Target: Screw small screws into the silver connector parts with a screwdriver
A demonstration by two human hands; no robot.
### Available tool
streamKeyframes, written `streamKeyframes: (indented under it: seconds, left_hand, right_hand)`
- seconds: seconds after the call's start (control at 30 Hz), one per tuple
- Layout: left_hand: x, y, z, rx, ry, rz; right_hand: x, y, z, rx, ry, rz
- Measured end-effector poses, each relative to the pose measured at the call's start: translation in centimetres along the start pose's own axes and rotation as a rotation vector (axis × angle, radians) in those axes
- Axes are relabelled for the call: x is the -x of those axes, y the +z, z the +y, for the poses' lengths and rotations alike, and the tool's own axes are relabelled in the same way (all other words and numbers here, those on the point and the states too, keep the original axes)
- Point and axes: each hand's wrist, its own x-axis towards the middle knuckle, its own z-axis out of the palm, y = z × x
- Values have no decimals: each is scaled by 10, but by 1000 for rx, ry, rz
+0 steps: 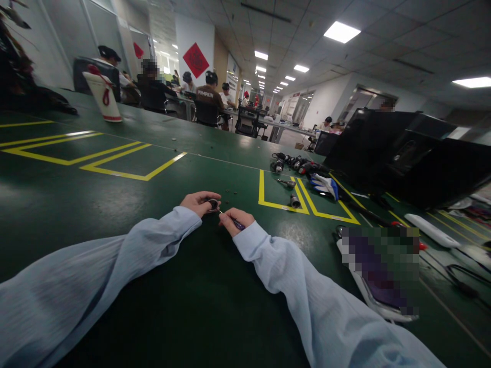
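My left hand (pixel 196 203) is closed around a small, dark, round part (pixel 213 205) with a ring-like rim. In my right hand (pixel 238 219) is a thin screwdriver (pixel 238 225), its dark handle under my palm and its shaft pointing left at the round part. The tip reaches the part's edge; whether it touches, I cannot tell. Several tiny dark pieces (pixel 227 191) lie on the green tabletop (pixel 215 286) just beyond my hands.
Metal fittings (pixel 294 201) lie inside yellow tape outlines to the right, near a blue-and-white glove (pixel 324 186) and black tools (pixel 295 163). A phone-like device (pixel 378 276) lies near my right forearm. A white cup (pixel 104 97) stands far left; black monitors (pixel 399 153) stand right.
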Motion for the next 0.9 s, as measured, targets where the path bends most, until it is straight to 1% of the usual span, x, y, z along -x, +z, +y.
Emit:
streamKeyframes:
  seconds: [0.23, 0.47, 0.67, 0.83, 0.9]
  left_hand:
    - [1, 1, 1, 22, -23, 11]
    - [2, 1, 1, 18, 8, -1]
    - [2, 2, 0, 16, 14, -5]
    - [2, 1, 0, 7, 28, 2]
    - [2, 1, 0, -6, 34, 9]
  right_hand:
    - [1, 1, 2, 19, 13, 0]
    - [0, 0, 2, 23, -4, 8]
    - [0, 2, 5, 65, 14, -5]
    - [2, 2, 0, 26, 1, 23]
    - [2, -1, -4, -38, 10, 50]
